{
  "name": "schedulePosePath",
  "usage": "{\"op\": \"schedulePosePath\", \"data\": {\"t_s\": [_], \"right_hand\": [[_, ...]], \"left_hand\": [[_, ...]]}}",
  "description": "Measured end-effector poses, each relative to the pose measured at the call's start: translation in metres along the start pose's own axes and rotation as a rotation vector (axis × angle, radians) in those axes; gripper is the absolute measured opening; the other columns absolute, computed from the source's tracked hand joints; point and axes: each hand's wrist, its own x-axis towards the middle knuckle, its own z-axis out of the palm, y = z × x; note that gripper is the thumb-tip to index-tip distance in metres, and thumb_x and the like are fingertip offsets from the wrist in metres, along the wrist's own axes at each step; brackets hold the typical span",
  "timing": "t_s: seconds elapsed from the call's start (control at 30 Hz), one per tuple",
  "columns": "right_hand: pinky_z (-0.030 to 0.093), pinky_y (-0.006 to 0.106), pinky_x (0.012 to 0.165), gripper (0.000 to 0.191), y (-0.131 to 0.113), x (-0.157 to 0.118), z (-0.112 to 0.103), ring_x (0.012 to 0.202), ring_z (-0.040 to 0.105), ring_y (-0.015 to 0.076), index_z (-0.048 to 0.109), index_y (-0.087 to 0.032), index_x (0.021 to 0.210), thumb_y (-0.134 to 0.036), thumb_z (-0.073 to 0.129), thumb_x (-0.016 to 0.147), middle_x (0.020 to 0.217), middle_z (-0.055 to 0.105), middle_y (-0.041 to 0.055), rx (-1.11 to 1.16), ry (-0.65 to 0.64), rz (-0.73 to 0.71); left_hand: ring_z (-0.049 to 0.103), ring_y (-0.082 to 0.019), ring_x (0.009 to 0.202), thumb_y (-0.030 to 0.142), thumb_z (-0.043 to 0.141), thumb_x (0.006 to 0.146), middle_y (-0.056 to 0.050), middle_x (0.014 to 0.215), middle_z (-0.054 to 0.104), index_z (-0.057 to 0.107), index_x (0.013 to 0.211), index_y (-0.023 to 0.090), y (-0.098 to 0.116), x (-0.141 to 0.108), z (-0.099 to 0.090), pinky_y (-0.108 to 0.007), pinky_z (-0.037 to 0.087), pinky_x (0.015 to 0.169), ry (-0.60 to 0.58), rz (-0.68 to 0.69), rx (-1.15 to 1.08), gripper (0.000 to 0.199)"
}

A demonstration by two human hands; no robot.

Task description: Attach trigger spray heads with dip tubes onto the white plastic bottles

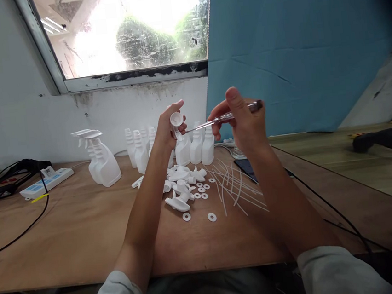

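Note:
My left hand (167, 127) is closed around a white spray trigger head (176, 119), its round collar facing me. In my right hand (245, 121) is a slim screwdriver (227, 116) with a clear handle; its shaft points left, the tip close to the spray head. Whether the tip touches it, I cannot tell. Below my hands lies a pile of white spray trigger heads (180, 199). Several white ring washers (212, 217) are scattered beside the pile. Thin clear dip tubes (236, 184) lie crossed to the right.
White bottles (207, 148) stand in rows by the wall. Two bottles with spray heads (103, 160) stand further left. A power strip (48, 182) and black cables lie at the left. A dark phone-like slab (245, 170) lies partly behind my right forearm.

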Motion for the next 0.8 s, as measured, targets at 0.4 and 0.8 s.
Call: {"op": "schedulePosePath", "data": {"t_s": [0.4, 0.8], "right_hand": [[0.048, 0.026, 0.057, 0.017, -0.011, -0.009, 0.011, 0.058, 0.058, 0.0117, 0.059, -0.020, 0.081, -0.036, 0.066, 0.082, 0.068, 0.061, -0.0004, -0.161, 0.013, -0.198], [0.038, 0.025, 0.060, 0.008, -0.019, -0.016, 0.007, 0.063, 0.049, 0.0097, 0.053, -0.020, 0.078, -0.020, 0.056, 0.086, 0.072, 0.058, -0.0012, -0.404, -0.260, -0.470]], "left_hand": [[0.036, -0.006, 0.042, 0.019, 0.061, 0.058, 0.006, 0.055, 0.036, 0.047, 0.060, 0.018, -0.013, 0.005, 0.001, -0.018, 0.028, 0.036, 0.196, 0.252, 0.149, 0.014], [0.032, -0.005, 0.040, 0.013, 0.055, 0.063, 0.007, 0.051, 0.033, 0.042, 0.058, 0.019, -0.008, 0.001, 0.002, -0.018, 0.026, 0.037, 0.261, 0.369, 0.167, 0.015]]}}
